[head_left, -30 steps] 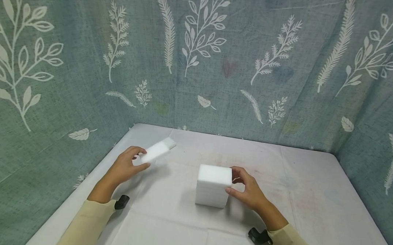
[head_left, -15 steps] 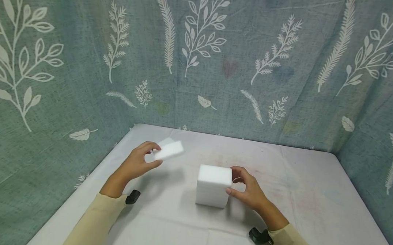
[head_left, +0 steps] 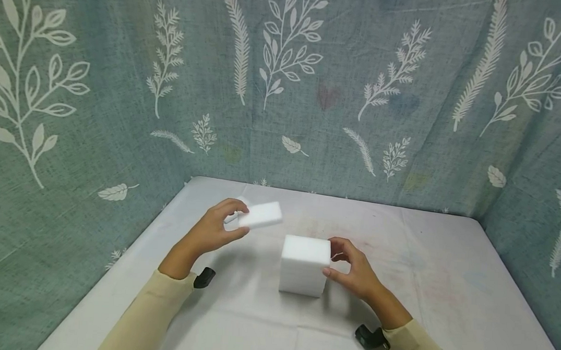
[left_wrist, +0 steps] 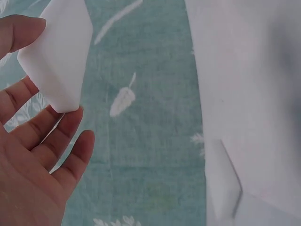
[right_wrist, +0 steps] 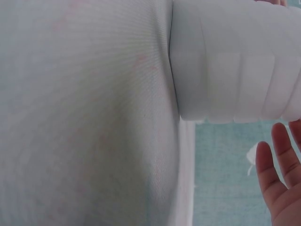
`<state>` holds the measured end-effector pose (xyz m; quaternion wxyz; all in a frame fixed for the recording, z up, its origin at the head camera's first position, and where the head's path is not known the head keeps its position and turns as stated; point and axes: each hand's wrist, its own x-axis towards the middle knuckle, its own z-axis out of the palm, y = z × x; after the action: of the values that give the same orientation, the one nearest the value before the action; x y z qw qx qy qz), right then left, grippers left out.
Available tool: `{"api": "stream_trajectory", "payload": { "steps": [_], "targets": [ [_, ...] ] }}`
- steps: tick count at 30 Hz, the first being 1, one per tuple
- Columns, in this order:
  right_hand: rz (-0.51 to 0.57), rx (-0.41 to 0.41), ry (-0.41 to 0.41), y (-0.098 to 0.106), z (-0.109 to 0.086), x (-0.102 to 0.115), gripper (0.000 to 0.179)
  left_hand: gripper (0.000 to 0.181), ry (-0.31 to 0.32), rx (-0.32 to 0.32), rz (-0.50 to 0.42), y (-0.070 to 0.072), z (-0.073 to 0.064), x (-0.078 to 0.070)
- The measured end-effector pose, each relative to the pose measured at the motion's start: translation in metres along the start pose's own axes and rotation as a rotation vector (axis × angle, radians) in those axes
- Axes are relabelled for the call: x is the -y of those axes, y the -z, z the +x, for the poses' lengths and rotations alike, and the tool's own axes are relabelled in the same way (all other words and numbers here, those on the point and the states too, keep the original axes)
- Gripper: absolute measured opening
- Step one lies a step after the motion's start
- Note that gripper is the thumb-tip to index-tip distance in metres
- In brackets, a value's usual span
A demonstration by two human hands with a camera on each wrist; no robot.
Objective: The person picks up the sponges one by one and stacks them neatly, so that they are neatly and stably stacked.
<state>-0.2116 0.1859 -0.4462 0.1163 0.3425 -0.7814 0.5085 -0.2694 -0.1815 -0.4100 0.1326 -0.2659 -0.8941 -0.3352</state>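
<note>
My left hand (head_left: pixel 213 228) pinches a white foam block (head_left: pixel 261 215), apparently a sponge, between thumb and fingers, above the table. In the left wrist view the thumb presses one face of this sponge (left_wrist: pixel 61 52), with fingertips at its opposite edge. A similar white sponge (left_wrist: pixel 221 183) lies on the table, partly hidden behind the left hand in the head view. At mid-table stands a squared stack of several white sponges (head_left: pixel 303 270). My right hand (head_left: pixel 356 272) holds the stack's right side, thumb at the front and fingers at the back; layers (right_wrist: pixel 221 61) show in the right wrist view.
A white cloth covers the table (head_left: pixel 445 286). Green-blue curtains (head_left: pixel 284 91) with white leaf prints hang behind it and at both sides. Black wrist devices (head_left: pixel 369 336) sit at the cuffs of light sleeves (head_left: pixel 138 315).
My left hand has carried its sponge rightward, nearer to the stack, turning it more level. The sponge behind has become more covered by the hand. My right hand and the stack stay put.
</note>
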Motion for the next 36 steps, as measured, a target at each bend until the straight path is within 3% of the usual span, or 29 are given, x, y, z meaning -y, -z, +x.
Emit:
{"api": "stream_trajectory", "payload": {
  "steps": [11,23,36],
  "targets": [
    [0.007,-0.003,0.003,-0.001,0.000,0.002,0.053,0.034,-0.108,0.049,-0.034,-0.015,0.016,-0.020],
    [0.013,0.004,0.003,0.000,0.000,0.000,0.052,0.034,-0.196,0.077,-0.028,-0.025,0.019,-0.030],
    [0.007,0.004,0.008,0.001,0.000,0.000,0.051,0.034,-0.270,0.088,-0.083,-0.029,0.024,-0.043]
  ]
}}
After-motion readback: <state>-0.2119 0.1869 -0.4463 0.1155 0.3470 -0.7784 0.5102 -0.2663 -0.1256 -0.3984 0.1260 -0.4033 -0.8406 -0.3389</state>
